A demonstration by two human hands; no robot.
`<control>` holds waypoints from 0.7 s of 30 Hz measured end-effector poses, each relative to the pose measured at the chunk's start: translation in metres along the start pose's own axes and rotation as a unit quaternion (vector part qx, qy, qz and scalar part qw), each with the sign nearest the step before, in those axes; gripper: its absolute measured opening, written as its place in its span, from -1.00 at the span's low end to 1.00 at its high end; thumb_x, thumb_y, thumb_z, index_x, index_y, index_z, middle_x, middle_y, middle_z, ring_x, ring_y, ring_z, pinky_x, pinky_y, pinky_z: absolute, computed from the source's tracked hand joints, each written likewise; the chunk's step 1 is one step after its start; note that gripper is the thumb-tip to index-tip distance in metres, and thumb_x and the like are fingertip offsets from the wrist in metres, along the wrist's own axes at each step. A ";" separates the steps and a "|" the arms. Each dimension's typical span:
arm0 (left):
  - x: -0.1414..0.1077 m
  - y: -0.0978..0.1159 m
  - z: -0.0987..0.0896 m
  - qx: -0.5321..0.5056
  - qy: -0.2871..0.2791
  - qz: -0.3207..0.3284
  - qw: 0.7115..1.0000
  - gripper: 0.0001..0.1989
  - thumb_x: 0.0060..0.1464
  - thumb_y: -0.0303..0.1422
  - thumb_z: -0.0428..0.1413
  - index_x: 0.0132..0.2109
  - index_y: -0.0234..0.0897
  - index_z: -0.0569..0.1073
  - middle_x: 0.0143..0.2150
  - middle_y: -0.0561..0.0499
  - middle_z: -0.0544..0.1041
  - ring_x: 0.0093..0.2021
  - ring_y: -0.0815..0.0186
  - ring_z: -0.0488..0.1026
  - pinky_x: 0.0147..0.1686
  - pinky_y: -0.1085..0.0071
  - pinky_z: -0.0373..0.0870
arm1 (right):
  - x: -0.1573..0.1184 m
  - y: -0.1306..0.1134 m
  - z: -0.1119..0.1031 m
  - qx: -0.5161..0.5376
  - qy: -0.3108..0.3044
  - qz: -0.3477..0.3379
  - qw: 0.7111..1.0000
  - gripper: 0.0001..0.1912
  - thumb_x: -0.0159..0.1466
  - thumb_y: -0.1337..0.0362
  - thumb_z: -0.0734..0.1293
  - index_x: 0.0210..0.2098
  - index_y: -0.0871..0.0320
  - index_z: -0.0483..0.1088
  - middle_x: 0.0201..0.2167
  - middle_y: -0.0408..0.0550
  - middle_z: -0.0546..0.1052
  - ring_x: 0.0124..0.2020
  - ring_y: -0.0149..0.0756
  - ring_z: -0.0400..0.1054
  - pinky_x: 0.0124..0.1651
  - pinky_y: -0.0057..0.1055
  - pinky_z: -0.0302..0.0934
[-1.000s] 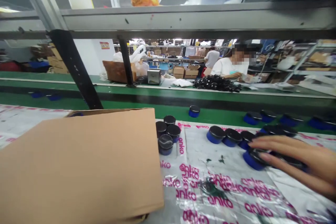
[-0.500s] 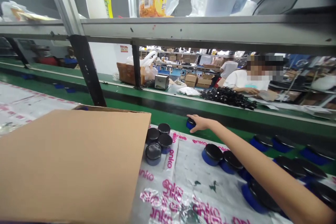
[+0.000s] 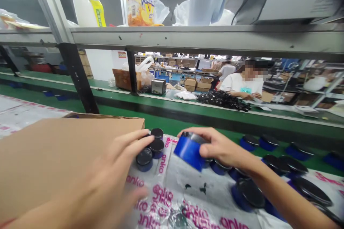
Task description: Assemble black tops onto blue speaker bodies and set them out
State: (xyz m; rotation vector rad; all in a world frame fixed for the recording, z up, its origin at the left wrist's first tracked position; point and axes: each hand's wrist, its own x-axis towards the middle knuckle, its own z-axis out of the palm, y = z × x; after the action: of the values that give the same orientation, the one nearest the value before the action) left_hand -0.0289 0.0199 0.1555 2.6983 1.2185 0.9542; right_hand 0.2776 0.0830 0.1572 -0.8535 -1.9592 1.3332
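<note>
My right hand grips a round blue jar with a black lid, lifted and tilted above the plastic-covered table. Fingers lie over its lid and far side, with the thumb on its near right side. Smeared by motion, my left hand is stretched out with fingers and thumb apart and nothing in it. It passes over the right part of a large cardboard sheet or box flap. Just beyond its fingertips stands a small cluster of similar black-topped jars, partly covered by the hand.
More blue jars stand at the right, partly behind my right forearm. A green conveyor belt runs behind the table. Overhead, a metal shelf carries bottles. Across the belt, a person sits by a heap of black parts.
My right hand has drawn back from the belt, bringing a jar nearer and lifting it. My left hand has come into view at the lower left. The view has shifted slightly.
</note>
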 end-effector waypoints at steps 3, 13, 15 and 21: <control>0.028 0.029 0.021 -0.025 -0.079 0.094 0.992 -0.06 0.06 -0.19 0.24 0.42 0.00 -0.14 0.40 -0.03 0.18 0.34 0.08 0.21 0.27 0.24 0.34 | -0.037 -0.010 0.034 0.079 0.004 0.007 0.997 -0.23 -0.05 -0.30 0.45 0.04 -0.04 0.48 -0.14 -0.16 0.55 -0.13 -0.21 0.44 -0.10 -0.42 0.35; 0.014 0.062 0.042 -0.231 -0.058 0.002 0.971 -0.42 0.02 -0.59 0.08 0.12 0.07 0.25 0.06 0.12 0.50 0.03 0.31 0.50 0.03 0.54 0.44 | -0.100 0.015 0.085 -0.096 0.181 -0.028 0.978 -0.11 0.13 -0.39 0.22 0.36 -0.35 -0.08 0.31 -0.08 0.21 0.21 0.14 0.24 0.16 0.06 0.27; 0.010 0.061 0.042 -0.240 -0.053 -0.017 0.969 -0.44 0.02 -0.56 0.13 0.10 0.09 0.27 0.02 0.13 0.52 -0.03 0.29 0.52 -0.01 0.53 0.47 | -0.104 0.019 0.097 -0.150 0.194 -0.033 0.969 -0.16 0.14 -0.27 0.33 0.32 -0.52 -0.10 0.39 -0.29 0.05 0.30 0.17 0.11 0.20 0.09 0.26; 0.002 0.054 0.040 -0.281 -0.080 -0.049 0.955 -0.49 0.04 -0.51 0.14 0.10 0.06 0.31 -0.09 0.04 0.55 -0.10 0.22 0.54 -0.09 0.40 0.55 | -0.103 0.012 0.121 -0.214 0.198 -0.050 0.955 -0.14 0.28 -0.01 0.34 0.37 -0.40 -0.28 0.39 -0.23 0.04 0.36 -0.03 0.05 0.33 -0.13 0.14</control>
State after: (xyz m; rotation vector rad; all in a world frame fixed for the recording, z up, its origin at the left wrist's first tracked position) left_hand 0.0303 -0.0076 0.1389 2.1955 0.8715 0.8815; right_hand 0.2473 -0.0614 0.0958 -1.1059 -1.9545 0.6175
